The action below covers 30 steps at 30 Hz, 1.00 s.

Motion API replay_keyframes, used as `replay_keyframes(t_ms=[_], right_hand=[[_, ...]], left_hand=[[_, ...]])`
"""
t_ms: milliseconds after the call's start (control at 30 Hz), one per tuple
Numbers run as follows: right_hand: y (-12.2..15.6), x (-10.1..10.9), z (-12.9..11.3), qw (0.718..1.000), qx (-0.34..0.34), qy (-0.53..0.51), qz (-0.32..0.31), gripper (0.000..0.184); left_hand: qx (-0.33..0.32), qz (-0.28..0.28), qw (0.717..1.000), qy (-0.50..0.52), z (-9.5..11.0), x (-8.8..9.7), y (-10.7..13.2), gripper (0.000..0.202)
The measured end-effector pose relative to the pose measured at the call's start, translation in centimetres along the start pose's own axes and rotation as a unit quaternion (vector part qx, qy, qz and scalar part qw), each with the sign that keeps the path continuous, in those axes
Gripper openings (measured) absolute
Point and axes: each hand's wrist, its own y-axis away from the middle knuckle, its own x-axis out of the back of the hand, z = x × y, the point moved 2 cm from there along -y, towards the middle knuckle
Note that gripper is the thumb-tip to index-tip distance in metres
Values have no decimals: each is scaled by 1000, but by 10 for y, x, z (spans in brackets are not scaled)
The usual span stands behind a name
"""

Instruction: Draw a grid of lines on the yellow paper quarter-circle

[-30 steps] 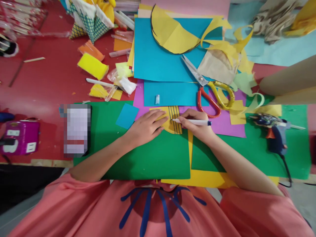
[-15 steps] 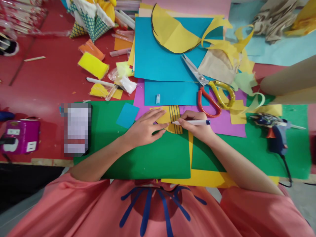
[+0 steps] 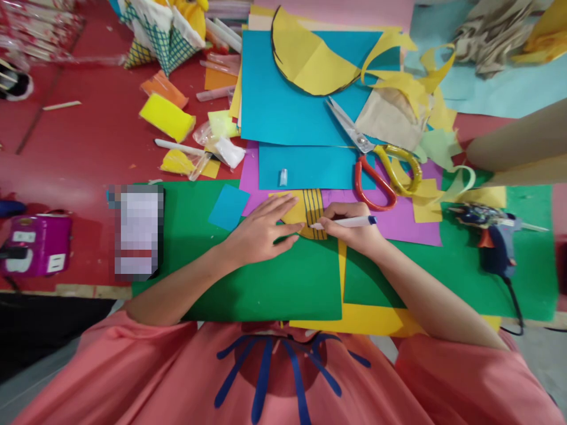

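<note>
A yellow paper piece [image 3: 297, 212] with several dark lines across its right part lies on the green and purple sheets. My left hand [image 3: 266, 230] rests on its left side, fingers spread, pressing it flat. In my right hand [image 3: 354, 227] is a white marker [image 3: 351, 222] with a dark blue end, its tip touching the paper by the leftmost line. The clear marker cap [image 3: 283, 177] stands apart on the blue sheet [image 3: 312, 165]. Open-bladed scissors [image 3: 364, 144] with one red and one yellow handle lie just beyond my right hand.
A glue gun [image 3: 498, 242] lies at the right, its cord hanging over the table edge. A blurred-out phone-like object [image 3: 138, 230] and a purple box [image 3: 38, 243] are at the left. A yellow half-circle [image 3: 310, 56] and paper scraps [image 3: 405, 88] lie at the back.
My right hand has drawn the marker tip a little toward me and down the leftmost line. My left hand stays nearly in place on the yellow paper.
</note>
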Motion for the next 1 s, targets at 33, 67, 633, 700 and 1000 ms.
replay_keyframes(t_ms=[33,67,633,700,1000], right_hand=[[0,0,0,1000,0,3,-5,26],[1,0,1,1000,-2,7,-11,26],[1,0,-2,996,51,44,-54,28],[1,-1,-2,996,54,50,-60,28],[0,7,-1,998,-13,-44,-36,24]], left_hand=[[-3,-2,1000,-3,0,0,0,24],[-4,-4,1000,-5,1,0,0,24],[7,-17,1000,2,1,0,0,25],[10,-18,1000,6,1,1,0,24],[10,-18,1000,-7,-1,-1,0,25]])
